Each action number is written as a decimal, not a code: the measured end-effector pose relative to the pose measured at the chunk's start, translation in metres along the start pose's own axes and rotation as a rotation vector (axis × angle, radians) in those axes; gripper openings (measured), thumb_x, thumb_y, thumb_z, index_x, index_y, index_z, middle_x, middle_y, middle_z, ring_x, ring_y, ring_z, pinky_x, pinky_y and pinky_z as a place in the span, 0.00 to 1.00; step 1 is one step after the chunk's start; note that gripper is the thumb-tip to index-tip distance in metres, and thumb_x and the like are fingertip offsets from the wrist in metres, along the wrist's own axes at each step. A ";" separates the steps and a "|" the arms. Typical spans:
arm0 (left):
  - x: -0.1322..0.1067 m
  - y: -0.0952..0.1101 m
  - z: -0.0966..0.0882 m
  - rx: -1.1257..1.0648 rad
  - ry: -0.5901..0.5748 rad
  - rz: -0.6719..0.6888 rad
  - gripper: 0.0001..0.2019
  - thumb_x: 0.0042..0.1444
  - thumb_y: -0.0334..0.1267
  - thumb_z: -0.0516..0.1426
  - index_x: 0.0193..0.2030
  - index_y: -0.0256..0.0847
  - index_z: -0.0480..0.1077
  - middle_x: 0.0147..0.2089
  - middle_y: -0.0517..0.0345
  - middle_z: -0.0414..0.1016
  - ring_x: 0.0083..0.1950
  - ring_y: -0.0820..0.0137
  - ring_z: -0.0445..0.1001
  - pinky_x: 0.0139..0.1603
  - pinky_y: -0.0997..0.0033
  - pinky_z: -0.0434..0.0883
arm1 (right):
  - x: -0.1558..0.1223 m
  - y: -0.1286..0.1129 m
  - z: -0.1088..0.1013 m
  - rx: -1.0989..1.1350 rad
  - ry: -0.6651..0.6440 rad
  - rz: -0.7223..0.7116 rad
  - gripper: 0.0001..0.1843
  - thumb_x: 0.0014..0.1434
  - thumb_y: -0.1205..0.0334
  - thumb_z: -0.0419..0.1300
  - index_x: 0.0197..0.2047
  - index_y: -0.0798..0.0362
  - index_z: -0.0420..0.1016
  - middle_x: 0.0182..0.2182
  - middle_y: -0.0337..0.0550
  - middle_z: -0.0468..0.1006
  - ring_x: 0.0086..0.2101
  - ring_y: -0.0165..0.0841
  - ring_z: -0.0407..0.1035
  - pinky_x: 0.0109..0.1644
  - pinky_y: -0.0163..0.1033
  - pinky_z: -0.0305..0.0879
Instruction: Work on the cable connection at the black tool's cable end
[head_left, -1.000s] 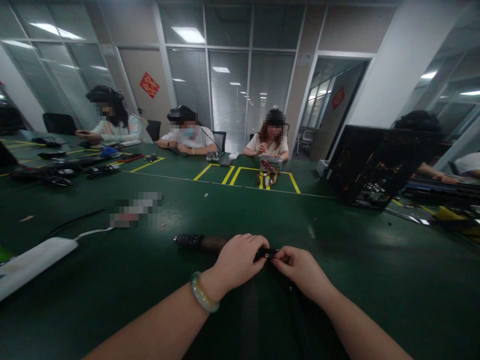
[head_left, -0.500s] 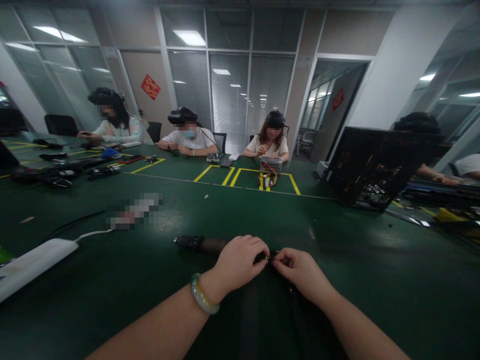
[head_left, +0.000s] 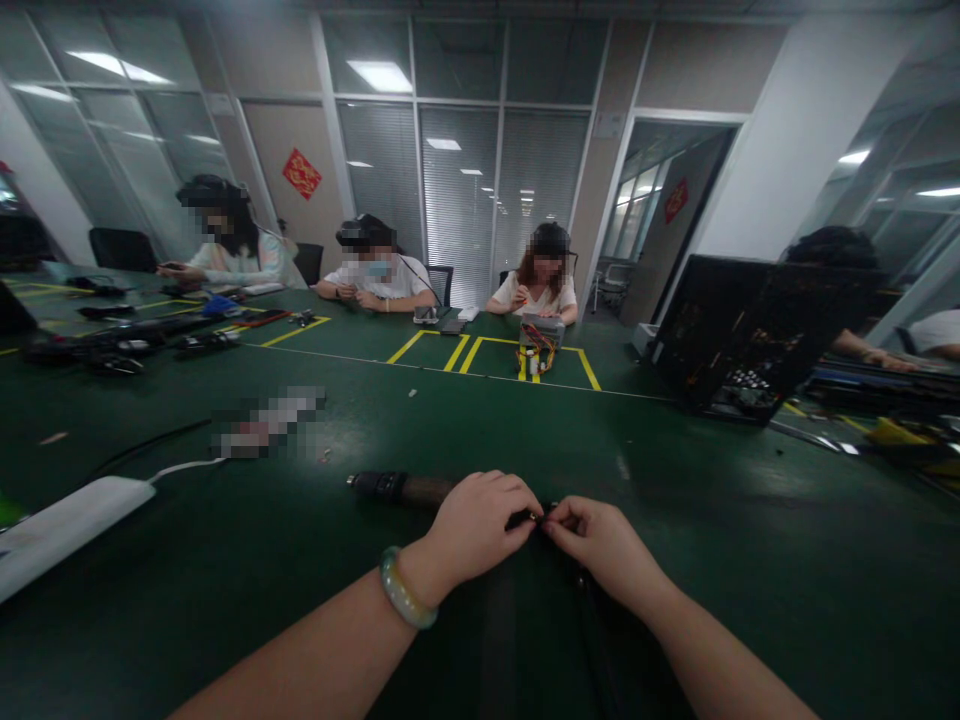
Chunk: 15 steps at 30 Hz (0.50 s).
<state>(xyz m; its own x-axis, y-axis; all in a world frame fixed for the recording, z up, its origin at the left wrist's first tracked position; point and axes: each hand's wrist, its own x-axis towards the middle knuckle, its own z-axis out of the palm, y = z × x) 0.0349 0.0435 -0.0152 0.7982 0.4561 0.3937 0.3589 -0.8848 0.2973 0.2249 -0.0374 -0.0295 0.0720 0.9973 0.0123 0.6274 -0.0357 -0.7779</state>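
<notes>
A dark cylindrical tool lies crosswise on the green table, its handle end pointing left. My left hand, with a pale green bangle on the wrist, is closed round its right part. My right hand pinches a small part at the tool's right tip, fingertips touching those of the left hand. What the pinch holds is too small to make out. Dark straps or cables run from the tool toward me between my forearms.
A white power strip with its cable lies at the left. An open black computer case stands at the right. Three people sit at the far side, with a small device with coloured wires before one. Tools lie at the far left.
My right hand's fingertips have closed in slightly on the tool's tip. Otherwise the hands and the tool hold the same place.
</notes>
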 end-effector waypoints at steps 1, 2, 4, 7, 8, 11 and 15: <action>0.000 0.000 0.000 -0.002 0.004 0.002 0.07 0.57 0.36 0.59 0.43 0.46 0.71 0.44 0.62 0.74 0.46 0.66 0.69 0.49 0.64 0.65 | 0.000 0.000 0.000 0.002 0.002 -0.002 0.07 0.59 0.58 0.59 0.34 0.51 0.77 0.30 0.37 0.80 0.30 0.31 0.73 0.32 0.32 0.62; 0.000 0.000 0.000 -0.001 0.009 -0.004 0.08 0.56 0.36 0.59 0.44 0.46 0.71 0.44 0.62 0.73 0.46 0.66 0.69 0.49 0.64 0.65 | 0.000 0.000 0.000 0.005 0.000 -0.002 0.07 0.58 0.58 0.59 0.34 0.51 0.77 0.30 0.37 0.80 0.31 0.31 0.73 0.32 0.32 0.62; 0.000 0.000 0.001 0.008 0.018 -0.025 0.09 0.56 0.36 0.59 0.45 0.45 0.70 0.43 0.61 0.74 0.45 0.66 0.70 0.48 0.64 0.65 | 0.000 0.000 0.000 0.016 -0.012 0.006 0.08 0.59 0.57 0.59 0.35 0.50 0.77 0.31 0.37 0.80 0.31 0.32 0.74 0.32 0.32 0.62; 0.000 -0.001 0.002 0.012 0.013 -0.035 0.07 0.56 0.36 0.59 0.42 0.45 0.70 0.42 0.61 0.74 0.44 0.66 0.70 0.47 0.64 0.65 | -0.001 0.000 -0.001 0.024 -0.027 0.017 0.08 0.59 0.56 0.59 0.36 0.50 0.77 0.32 0.37 0.80 0.31 0.32 0.74 0.32 0.32 0.63; 0.000 -0.002 0.002 0.007 0.009 -0.028 0.06 0.56 0.36 0.59 0.41 0.45 0.70 0.42 0.62 0.74 0.45 0.66 0.70 0.47 0.64 0.65 | -0.001 0.000 -0.001 0.023 -0.027 0.017 0.08 0.59 0.57 0.59 0.36 0.50 0.77 0.32 0.37 0.80 0.31 0.31 0.74 0.32 0.32 0.64; 0.000 -0.003 0.003 -0.003 0.004 -0.007 0.04 0.57 0.36 0.58 0.40 0.46 0.71 0.43 0.64 0.74 0.46 0.67 0.69 0.49 0.64 0.64 | 0.000 0.001 0.000 0.017 -0.016 0.009 0.08 0.59 0.57 0.59 0.36 0.50 0.77 0.31 0.37 0.80 0.31 0.31 0.74 0.32 0.32 0.63; 0.000 -0.001 0.002 0.020 0.007 -0.029 0.08 0.57 0.36 0.59 0.44 0.45 0.70 0.44 0.63 0.73 0.46 0.67 0.69 0.47 0.64 0.65 | 0.000 0.003 0.001 0.029 -0.018 0.014 0.08 0.59 0.57 0.59 0.36 0.50 0.77 0.32 0.37 0.80 0.31 0.31 0.74 0.32 0.32 0.63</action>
<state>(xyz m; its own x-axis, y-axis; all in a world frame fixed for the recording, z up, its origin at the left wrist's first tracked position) 0.0359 0.0447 -0.0175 0.7839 0.4819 0.3915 0.3914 -0.8730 0.2908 0.2265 -0.0374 -0.0323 0.0666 0.9977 -0.0094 0.6038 -0.0478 -0.7957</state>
